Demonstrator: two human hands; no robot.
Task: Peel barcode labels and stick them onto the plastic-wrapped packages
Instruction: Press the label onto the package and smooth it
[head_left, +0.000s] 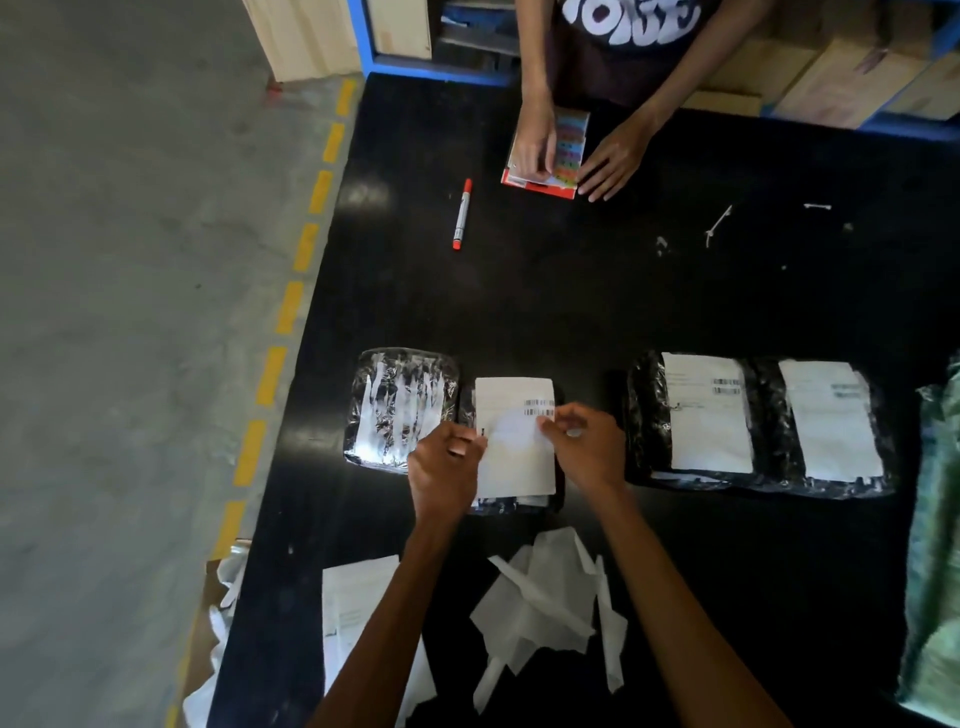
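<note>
Bare left hand (444, 467), bare right hand (589, 449); forearms (670, 597) uncovered to frame edge.

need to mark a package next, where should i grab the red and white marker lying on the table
Take the marker at the middle of its white barrel, from above, the grip closing across its width. It lies flat on the black table, nothing touching it, pointing away from you.
</note>
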